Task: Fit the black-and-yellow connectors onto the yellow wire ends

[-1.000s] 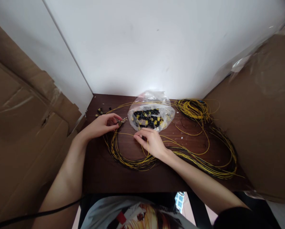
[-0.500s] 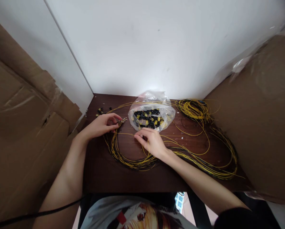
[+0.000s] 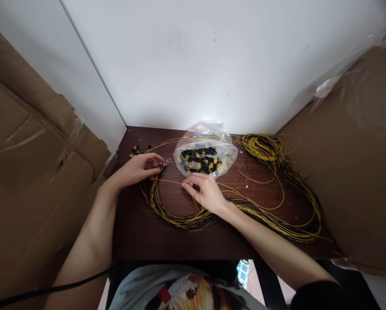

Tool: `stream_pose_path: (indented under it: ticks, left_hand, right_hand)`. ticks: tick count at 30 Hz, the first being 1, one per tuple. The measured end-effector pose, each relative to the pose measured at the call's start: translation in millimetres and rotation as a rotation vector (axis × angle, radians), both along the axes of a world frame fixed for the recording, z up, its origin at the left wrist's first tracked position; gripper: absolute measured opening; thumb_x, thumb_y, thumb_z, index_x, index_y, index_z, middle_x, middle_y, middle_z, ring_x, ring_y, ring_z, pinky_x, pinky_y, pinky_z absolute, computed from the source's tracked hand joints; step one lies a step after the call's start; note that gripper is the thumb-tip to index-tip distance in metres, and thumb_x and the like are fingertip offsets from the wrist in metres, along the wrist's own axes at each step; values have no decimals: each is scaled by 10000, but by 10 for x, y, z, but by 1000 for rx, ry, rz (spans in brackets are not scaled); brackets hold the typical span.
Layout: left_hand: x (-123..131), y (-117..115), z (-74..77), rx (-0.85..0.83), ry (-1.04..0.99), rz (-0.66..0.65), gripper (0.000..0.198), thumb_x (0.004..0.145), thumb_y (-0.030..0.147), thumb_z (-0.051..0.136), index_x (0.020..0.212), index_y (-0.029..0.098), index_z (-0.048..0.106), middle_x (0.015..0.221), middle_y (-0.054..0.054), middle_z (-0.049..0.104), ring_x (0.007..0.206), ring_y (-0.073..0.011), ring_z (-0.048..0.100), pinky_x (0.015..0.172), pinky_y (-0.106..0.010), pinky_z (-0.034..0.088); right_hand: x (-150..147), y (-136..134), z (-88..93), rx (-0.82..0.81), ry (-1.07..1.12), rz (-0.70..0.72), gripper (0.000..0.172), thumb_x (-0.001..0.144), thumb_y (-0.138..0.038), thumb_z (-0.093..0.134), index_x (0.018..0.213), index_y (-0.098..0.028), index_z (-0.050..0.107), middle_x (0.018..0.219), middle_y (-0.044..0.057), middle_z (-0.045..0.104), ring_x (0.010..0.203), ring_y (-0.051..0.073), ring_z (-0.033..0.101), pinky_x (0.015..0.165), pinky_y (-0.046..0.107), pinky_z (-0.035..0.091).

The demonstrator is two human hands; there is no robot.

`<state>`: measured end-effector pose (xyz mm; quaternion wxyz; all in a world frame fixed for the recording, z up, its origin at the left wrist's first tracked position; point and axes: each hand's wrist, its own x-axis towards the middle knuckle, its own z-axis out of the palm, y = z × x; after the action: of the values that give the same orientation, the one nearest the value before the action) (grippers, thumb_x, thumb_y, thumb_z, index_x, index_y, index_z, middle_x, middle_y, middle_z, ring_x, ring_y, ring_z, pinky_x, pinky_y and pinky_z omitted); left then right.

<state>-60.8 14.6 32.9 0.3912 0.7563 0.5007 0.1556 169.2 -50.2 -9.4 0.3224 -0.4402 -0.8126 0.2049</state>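
Note:
My left hand (image 3: 143, 168) is closed around the end of a bundle of yellow and black wires (image 3: 183, 221), whose small metal tips (image 3: 166, 162) stick out past the fingers. The bundle curves down and away to the right across the table. My right hand (image 3: 203, 189) pinches a single yellow wire (image 3: 169, 181) between thumb and fingertips; this wire runs leftward to the left hand. Just behind the right hand lies an open clear plastic bag (image 3: 229, 151) with many small black and yellow parts (image 3: 201, 160) in it.
A coil of yellow wire (image 3: 262, 148) lies at the back right of the dark brown table (image 3: 167, 247). Some small black and yellow parts (image 3: 135, 150) are loose at the back left. Cardboard (image 3: 348, 163) stands on both sides, with a white wall behind.
Almost nothing differs. The metal tips at my left hand have shifted very slightly to the left, while my right hand keeps its place.

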Motion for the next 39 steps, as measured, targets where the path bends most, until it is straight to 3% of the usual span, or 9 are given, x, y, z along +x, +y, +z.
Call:
stream_pose_path:
  ticks: [39]
  left_hand:
    - [-9,-9,-9,-22,-27,2,392,724,388,592,1033,148,571,745,-17,564,595,-123,535,507,-220,429]
  right_hand:
    - [12,-6,36,32,18,52,229,906,-272,457,849,-163,650,804,40,623,682,117,538,647,226,406]
